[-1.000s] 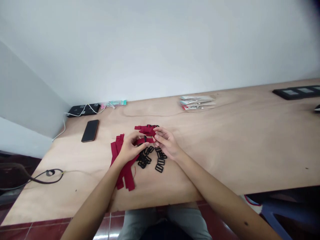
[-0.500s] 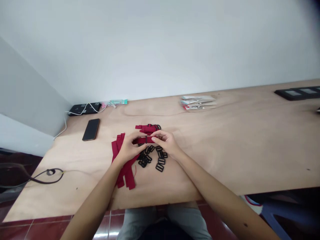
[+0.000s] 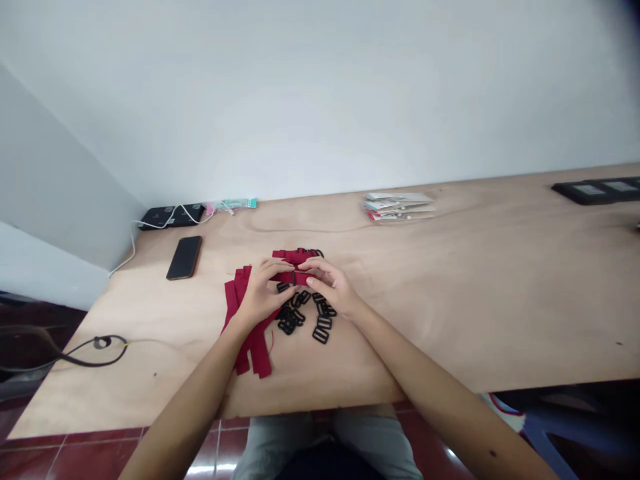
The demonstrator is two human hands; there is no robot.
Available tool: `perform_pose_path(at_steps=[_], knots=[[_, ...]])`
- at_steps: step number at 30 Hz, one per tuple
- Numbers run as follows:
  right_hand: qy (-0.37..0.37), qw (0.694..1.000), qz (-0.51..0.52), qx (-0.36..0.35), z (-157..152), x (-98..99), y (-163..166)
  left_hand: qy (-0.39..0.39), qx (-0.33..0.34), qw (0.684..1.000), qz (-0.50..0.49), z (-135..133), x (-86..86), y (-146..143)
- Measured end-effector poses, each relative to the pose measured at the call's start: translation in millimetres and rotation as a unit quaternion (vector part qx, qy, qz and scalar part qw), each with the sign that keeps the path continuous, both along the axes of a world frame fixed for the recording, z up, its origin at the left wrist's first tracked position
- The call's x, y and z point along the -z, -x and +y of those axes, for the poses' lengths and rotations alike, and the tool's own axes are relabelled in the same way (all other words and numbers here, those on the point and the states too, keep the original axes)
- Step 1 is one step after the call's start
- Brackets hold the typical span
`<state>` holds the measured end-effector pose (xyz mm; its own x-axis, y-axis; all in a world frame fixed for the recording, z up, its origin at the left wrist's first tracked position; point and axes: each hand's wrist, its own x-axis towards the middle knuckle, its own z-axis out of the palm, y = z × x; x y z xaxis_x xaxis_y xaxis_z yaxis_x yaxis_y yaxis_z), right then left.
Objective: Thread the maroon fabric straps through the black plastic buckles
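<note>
My left hand (image 3: 260, 298) and my right hand (image 3: 331, 287) meet over the middle of the wooden table (image 3: 450, 280), both pinching one short red strap (image 3: 293, 278) that carries a black slider buckle. Under the hands lies a heap of several loose black buckles (image 3: 305, 320). A pile of flat red straps (image 3: 247, 333) runs from beneath my left hand toward the table's near edge. Just beyond the hands sits a small pile of red straps with buckles on them (image 3: 297, 255).
A black phone (image 3: 185, 257) lies to the left. At the back left is a black power strip (image 3: 167, 217) with white cables. Flat packets (image 3: 397, 205) lie at the back. A black cable (image 3: 95, 350) trails off the left edge; a dark tray (image 3: 597, 189) is far right.
The held strap has gone from bent between my fingers to lying straight and level between both hands. My hands have drawn a little closer together.
</note>
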<state>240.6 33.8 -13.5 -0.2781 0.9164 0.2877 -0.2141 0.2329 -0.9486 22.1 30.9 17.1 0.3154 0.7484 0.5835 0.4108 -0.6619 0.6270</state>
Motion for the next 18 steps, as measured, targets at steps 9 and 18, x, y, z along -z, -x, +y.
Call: perform_pose_path(at_steps=[9,18], knots=[[0.034,0.999,0.001,0.016,-0.7,-1.8,1.3,-0.042,0.007,0.999,0.009,-1.2,2.7,-3.8],[0.031,0.999,-0.013,-0.03,-1.6,1.3,0.0,-0.103,0.033,0.993,0.048,-11.1,-0.4,-7.1]])
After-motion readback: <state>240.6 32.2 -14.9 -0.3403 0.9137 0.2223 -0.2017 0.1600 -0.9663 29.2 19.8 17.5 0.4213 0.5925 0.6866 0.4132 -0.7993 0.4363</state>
